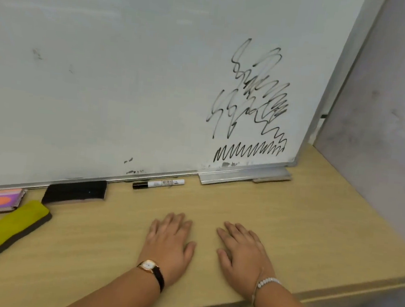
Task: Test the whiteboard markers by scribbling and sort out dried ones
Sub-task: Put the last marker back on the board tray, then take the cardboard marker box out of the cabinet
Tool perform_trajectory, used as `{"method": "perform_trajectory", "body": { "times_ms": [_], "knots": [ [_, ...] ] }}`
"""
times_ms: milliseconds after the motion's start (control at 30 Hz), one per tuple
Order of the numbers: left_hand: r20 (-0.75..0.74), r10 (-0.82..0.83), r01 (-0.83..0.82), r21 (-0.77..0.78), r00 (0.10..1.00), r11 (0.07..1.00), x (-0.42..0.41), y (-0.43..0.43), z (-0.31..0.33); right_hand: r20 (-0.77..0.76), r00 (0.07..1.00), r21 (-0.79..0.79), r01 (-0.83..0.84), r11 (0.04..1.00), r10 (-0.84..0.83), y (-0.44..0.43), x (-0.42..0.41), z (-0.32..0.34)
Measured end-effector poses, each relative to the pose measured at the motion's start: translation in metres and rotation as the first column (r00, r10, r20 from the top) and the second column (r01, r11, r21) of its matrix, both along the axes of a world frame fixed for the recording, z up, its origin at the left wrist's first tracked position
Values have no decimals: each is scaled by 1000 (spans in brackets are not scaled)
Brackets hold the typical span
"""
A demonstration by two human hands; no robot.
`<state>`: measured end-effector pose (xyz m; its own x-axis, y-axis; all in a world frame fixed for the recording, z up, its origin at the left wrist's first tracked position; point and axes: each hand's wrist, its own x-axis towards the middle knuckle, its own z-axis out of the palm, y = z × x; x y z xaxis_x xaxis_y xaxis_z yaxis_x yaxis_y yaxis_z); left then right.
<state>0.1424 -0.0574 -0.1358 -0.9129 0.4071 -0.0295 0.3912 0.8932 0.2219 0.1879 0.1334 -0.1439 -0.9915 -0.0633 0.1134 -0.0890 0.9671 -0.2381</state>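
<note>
Both hands are idle, so this looks like a pause between tests, or the end of the job. The whiteboard [130,72] stands on the surface [288,223], and its lower right part carries black scribbles [253,103], some dense and dark, some thin and greyish. Only one marker [159,183] is in view. It lies on the surface just at the foot of the whiteboard, near the middle of the bottom edge, capped, with the black cap pointing left. Whether it has had its turn I cannot tell.

If it is untested, the next move calls for a reach forward to the whiteboard's foot, a pinch on the barrel, the cap pulled off with the other hand, then a stroke on a bare patch left of the scribbles.

The left hand [169,241] and the right hand [241,253] rest palm-down on the surface in front of the whiteboard, side by side and apart, fingers straight and slightly spread. Neither holds anything, and neither touches the marker.
</note>
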Motion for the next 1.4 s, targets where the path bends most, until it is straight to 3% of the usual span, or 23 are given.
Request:
{"method": "perform_trajectory", "body": {
  "times_ms": [100, 233, 400, 500, 600, 700, 767, 967, 1100, 1167, 1200, 1267, 1300, 1400],
  "knots": [
    [62, -11, 16, -75, 998, 997, 33, 40, 2, -33, 999, -33, -2, 999, 0, 12, 24, 1],
    [93, -47, 61, -149, 995, 987, 79, 78, -1, -237, 971, -113, -73, 991, 44, 49, 78, -22],
    [34, -57, 62, -186, 998, 981, 103, 92, -2, -311, 944, -80, 92, 993, -112, 86, 133, -44],
    [8, -51, 52, -205, 999, 977, 103, 92, -2, -202, 973, -61, 99, 993, -109, 89, 135, -49],
    [0, -47, 46, -221, 999, 974, 102, 94, -4, 3, 1000, 30, 25, 999, -25, 82, 132, -51],
    [-25, -38, 32, -220, 999, 975, 100, 94, -6, 189, 982, 61, -5, 998, -7, 77, 131, -54],
    [-33, -30, 21, -227, 999, 974, 101, 94, -9, 235, 972, 90, 2, 996, -23, 77, 131, -58],
    [-62, -28, 15, -207, 998, 978, 101, 91, -11, 80, 997, 166, -24, 986, 11, 87, 144, -65],
    [-237, -154, 162, 14, 959, 987, 135, 93, -25, -149, 988, 69, -25, 997, 35, 96, 177, -88],
    [-171, -310, 325, 69, 935, 943, 171, 100, -48, -235, 972, 23, -2, 1000, 8, 103, 191, -92],
    [-36, -364, 366, 99, 931, 925, 189, 106, -59, -267, 964, 8, 15, 1000, -12, 108, 198, -93],
    [217, -364, 333, 166, 906, 928, 218, 114, -75, -265, 961, -29, 81, 996, -85, 113, 205, -90],
    [276, -362, 317, 194, 890, 928, 228, 121, -83, -236, 960, -50, 145, 988, -152, 119, 209, -89],
    [243, -342, 290, 226, 908, 930, 235, 128, -89, -113, 936, -42, 332, 942, -334, 139, 205, -80]
  ]
}}
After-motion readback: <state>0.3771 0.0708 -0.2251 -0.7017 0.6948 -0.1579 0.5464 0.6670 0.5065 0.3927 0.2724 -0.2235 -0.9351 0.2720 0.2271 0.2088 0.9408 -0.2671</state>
